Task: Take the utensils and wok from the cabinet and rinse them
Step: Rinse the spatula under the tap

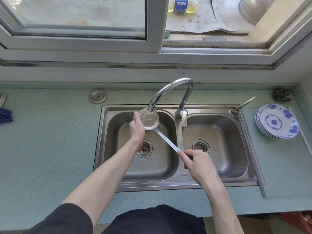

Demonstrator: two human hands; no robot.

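Two hands wash a big metal ladle (152, 121) under the tap (170, 92).

The right hand (197, 163) has its fingers curled tight round the dark end of the long handle. The left hand (137, 126) cups the round bowl of the ladle from the side, fingers bent round its edge. Water runs from the tap into the bowl, over the left half of the steel sink (170, 184). A pile of blue and white plates (276, 121) sits on the green bench (50, 149), right of the sink.
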